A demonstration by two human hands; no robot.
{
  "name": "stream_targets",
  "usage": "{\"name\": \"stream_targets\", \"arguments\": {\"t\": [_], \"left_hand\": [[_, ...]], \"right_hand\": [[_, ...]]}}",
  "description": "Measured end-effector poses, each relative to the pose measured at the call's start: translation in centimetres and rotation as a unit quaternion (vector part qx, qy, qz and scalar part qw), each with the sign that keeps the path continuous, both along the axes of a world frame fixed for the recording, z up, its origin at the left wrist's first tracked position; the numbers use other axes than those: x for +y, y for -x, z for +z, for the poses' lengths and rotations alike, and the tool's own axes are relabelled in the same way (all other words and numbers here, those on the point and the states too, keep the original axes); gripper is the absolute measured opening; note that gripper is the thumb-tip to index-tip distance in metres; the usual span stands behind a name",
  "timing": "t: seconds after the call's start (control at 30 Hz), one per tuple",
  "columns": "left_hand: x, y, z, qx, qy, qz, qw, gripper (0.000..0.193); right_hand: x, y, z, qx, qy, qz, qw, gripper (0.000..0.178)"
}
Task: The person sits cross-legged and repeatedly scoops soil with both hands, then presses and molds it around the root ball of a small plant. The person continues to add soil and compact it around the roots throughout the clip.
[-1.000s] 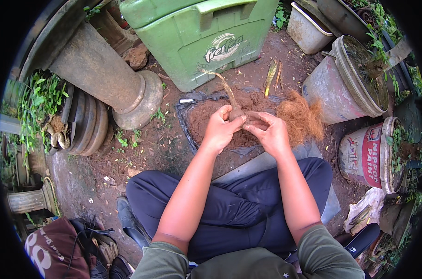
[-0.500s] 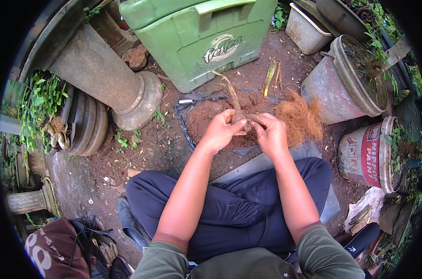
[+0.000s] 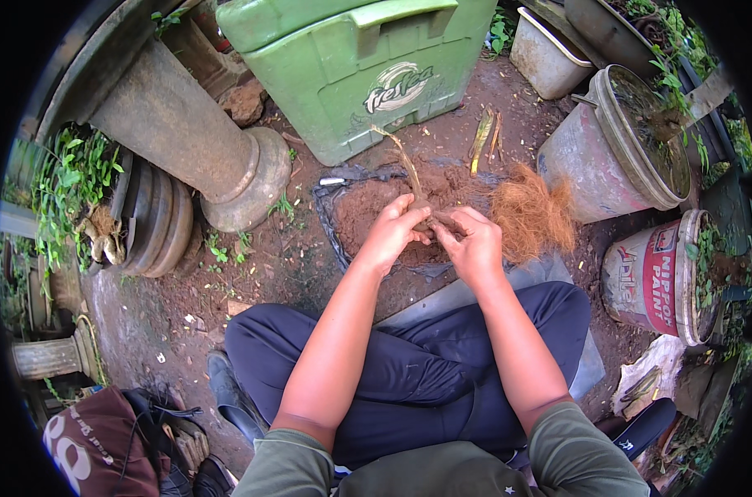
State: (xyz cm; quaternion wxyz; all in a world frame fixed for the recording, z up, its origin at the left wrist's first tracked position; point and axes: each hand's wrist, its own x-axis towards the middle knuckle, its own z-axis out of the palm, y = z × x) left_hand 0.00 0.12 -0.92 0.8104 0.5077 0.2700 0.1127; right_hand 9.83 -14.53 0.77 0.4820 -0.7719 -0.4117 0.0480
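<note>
A grey pedestal (image 3: 173,124) stands left, then a green bin (image 3: 310,103); before it, brown soil (image 3: 355,215) lies on black plastic (image 3: 327,217). The left hand (image 3: 392,235) has its grip closed round the base of a dry-stemmed plant (image 3: 410,172), over the soil; the right hand (image 3: 477,248) pinches near that base; beyond lie orange-brown fibre (image 3: 527,211) and a whitish bucket (image 3: 579,161)

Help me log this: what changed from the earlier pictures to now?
The dry stem swung slightly upright, its tip moving right since the first picture. The right grip shifted slightly left and toward the body. The left grip stays on the stem's base; nothing is visibly let go. Soil, brown fibre and green box stayed.
</note>
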Motion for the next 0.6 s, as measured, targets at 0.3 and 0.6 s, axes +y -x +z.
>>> {"name": "stream_targets", "arguments": {"t": [0.3,0.6], "left_hand": [[0.2,0.5,1.2,-0.007,-0.086,-0.065,0.994,0.061],[0.3,0.6,-0.4,-0.034,-0.132,-0.103,0.985,0.053]], "right_hand": [[-1.1,-0.9,1.3,0.110,-0.004,0.043,0.993,0.016],[-1.2,-1.5,1.8,0.160,0.083,0.071,0.981,0.017]]}}
